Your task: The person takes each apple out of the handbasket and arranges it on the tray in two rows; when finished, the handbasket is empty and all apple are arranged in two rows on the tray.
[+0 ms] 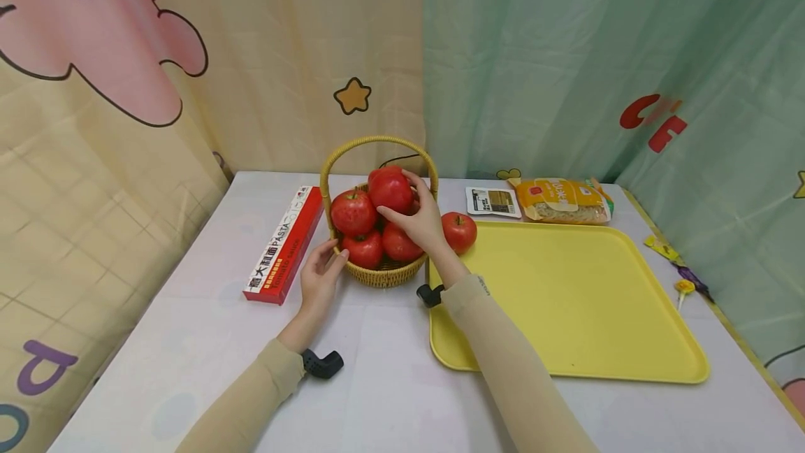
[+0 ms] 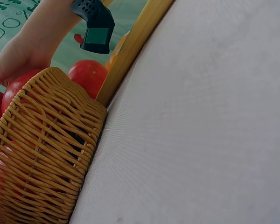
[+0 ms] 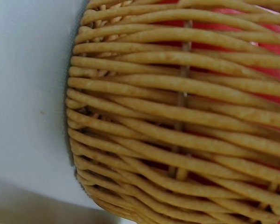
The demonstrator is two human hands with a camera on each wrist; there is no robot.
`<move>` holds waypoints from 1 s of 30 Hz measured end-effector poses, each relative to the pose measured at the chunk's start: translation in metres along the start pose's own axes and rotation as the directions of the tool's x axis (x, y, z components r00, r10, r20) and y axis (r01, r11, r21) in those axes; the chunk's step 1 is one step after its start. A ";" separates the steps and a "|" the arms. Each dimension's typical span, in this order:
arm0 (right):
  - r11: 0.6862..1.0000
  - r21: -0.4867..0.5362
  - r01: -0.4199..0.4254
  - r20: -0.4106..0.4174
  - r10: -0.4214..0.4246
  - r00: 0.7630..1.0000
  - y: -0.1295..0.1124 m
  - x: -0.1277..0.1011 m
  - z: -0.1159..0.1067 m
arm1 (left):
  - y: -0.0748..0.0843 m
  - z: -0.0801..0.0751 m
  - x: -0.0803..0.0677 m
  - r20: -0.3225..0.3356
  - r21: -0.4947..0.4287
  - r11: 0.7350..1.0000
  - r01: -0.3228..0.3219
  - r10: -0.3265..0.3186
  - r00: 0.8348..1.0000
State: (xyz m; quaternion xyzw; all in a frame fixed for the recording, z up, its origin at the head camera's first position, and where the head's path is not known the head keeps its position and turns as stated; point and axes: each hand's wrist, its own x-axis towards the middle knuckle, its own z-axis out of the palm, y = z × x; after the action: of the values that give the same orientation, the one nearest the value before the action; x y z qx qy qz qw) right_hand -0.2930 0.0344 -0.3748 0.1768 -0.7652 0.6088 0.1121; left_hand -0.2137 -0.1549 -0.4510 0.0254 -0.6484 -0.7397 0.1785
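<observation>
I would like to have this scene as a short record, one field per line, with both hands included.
Left hand: at the left rim of the wicker basket; grip unclear
Right hand: holds the uppermost red apple at the basket
Basket contents: more apples
Loose apple: right of the basket
Tray: yellow, right of basket
Left of basket: pasta box
Behind tray: white packet, orange bag

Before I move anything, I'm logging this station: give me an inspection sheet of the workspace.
Surface: white table, faint pale spots.
Job's things: wicker basket holding apples; another apple outside, by a corner of the yellow tray.
Clutter: pasta box left; flat packet and orange bag behind the tray; lollipop and wrapped sweets right.
Grips: left grip at the basket's left rim, hold unclear; right grip holds the top apple.
Cables: nothing seen.
Surroundings: printed curtains behind and at both sides.
</observation>
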 end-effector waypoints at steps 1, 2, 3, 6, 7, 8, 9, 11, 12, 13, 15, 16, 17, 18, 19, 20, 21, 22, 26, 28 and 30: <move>1.000 -0.004 0.007 -0.008 -0.007 1.000 0.000 -0.001 0.000 | -0.001 0.000 0.000 0.000 0.000 1.000 -0.001 0.001 1.000; 1.000 -0.009 0.013 -0.017 -0.013 1.000 0.000 -0.002 0.001 | -0.001 0.000 0.000 0.000 0.000 1.000 -0.002 0.002 1.000; 1.000 -0.013 0.020 -0.026 -0.020 0.999 -0.001 -0.004 0.001 | -0.001 0.000 0.000 -0.001 0.000 1.000 -0.003 0.003 1.000; 0.999 -0.006 0.047 -0.045 -0.047 0.998 0.010 -0.004 0.002 | -0.002 0.001 0.000 -0.003 0.003 1.000 -0.009 0.009 1.000; 0.999 -0.002 0.048 -0.046 -0.048 0.998 0.009 -0.006 0.002 | -0.002 0.001 0.000 -0.004 0.004 1.000 -0.011 0.011 1.000; 0.999 0.006 0.051 -0.046 -0.050 0.998 0.008 -0.008 0.001 | -0.002 0.001 0.000 -0.004 0.007 1.000 -0.011 0.011 1.000; 0.998 0.014 0.055 -0.048 -0.054 0.997 0.007 -0.010 0.000 | -0.002 0.001 0.000 -0.003 0.009 1.000 -0.013 0.013 1.000; 0.998 0.024 0.060 -0.055 -0.059 0.997 0.004 -0.015 -0.003 | -0.003 0.001 0.000 -0.001 0.011 1.000 -0.013 0.013 1.000; 0.997 0.035 0.065 -0.060 -0.063 0.996 0.002 -0.017 -0.005 | -0.003 0.001 0.000 0.002 0.009 1.000 -0.014 0.014 1.000; 0.996 0.047 0.074 -0.065 -0.071 0.995 0.000 -0.019 -0.008 | -0.003 0.001 0.000 0.003 0.007 1.000 -0.012 0.012 1.000; 0.992 0.079 0.099 -0.080 -0.093 0.992 -0.004 -0.024 -0.015 | -0.003 0.001 0.000 0.007 0.003 1.000 -0.012 0.012 1.000; 0.989 0.101 0.108 -0.086 -0.099 0.991 -0.006 -0.026 -0.019 | -0.003 0.001 0.000 0.007 0.001 1.000 -0.012 0.012 1.000; 0.984 0.133 0.119 -0.095 -0.107 0.990 -0.009 -0.029 -0.023 | -0.003 0.001 0.000 0.006 -0.001 1.000 -0.012 0.012 1.000; 0.977 0.167 0.132 -0.103 -0.115 0.988 -0.013 -0.031 -0.028 | -0.003 0.001 0.000 0.006 -0.002 1.000 -0.013 0.013 1.000; 0.971 0.194 0.142 -0.113 -0.122 0.986 -0.017 -0.034 -0.033 | -0.003 0.001 0.000 0.004 0.000 1.000 -0.014 0.014 1.000; 0.965 0.213 0.152 -0.125 -0.128 0.984 -0.021 -0.036 -0.038 | -0.003 0.001 0.000 0.002 0.001 1.000 -0.017 0.017 1.000; 0.961 0.224 0.164 -0.141 -0.135 0.981 -0.027 -0.040 -0.043 | -0.003 0.001 0.001 -0.001 0.001 1.000 -0.016 0.016 1.000; 0.957 0.228 0.178 -0.158 -0.144 0.977 -0.032 -0.042 -0.048 | -0.003 0.001 0.001 -0.003 0.001 1.000 -0.017 0.017 1.000; 0.947 0.221 0.234 -0.250 -0.177 0.952 -0.037 -0.043 -0.070 | -0.003 0.000 0.002 -0.007 0.003 1.000 -0.022 0.022 1.000; 0.938 0.237 0.253 -0.289 -0.181 0.940 -0.031 -0.040 -0.082 | -0.003 0.000 0.002 -0.006 0.002 1.000 -0.022 0.022 1.000; 0.937 0.250 0.245 -0.308 -0.163 0.937 -0.025 -0.037 -0.097 | -0.002 0.000 0.002 -0.005 0.001 1.000 -0.022 0.022 1.000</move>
State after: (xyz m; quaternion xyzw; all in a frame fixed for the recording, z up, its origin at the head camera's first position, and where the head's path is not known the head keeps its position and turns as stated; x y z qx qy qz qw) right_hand -0.2538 0.1287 -0.3443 0.1813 -0.6230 0.7163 0.2568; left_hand -0.2160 -0.1555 -0.4528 0.0201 -0.6484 -0.7374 0.1883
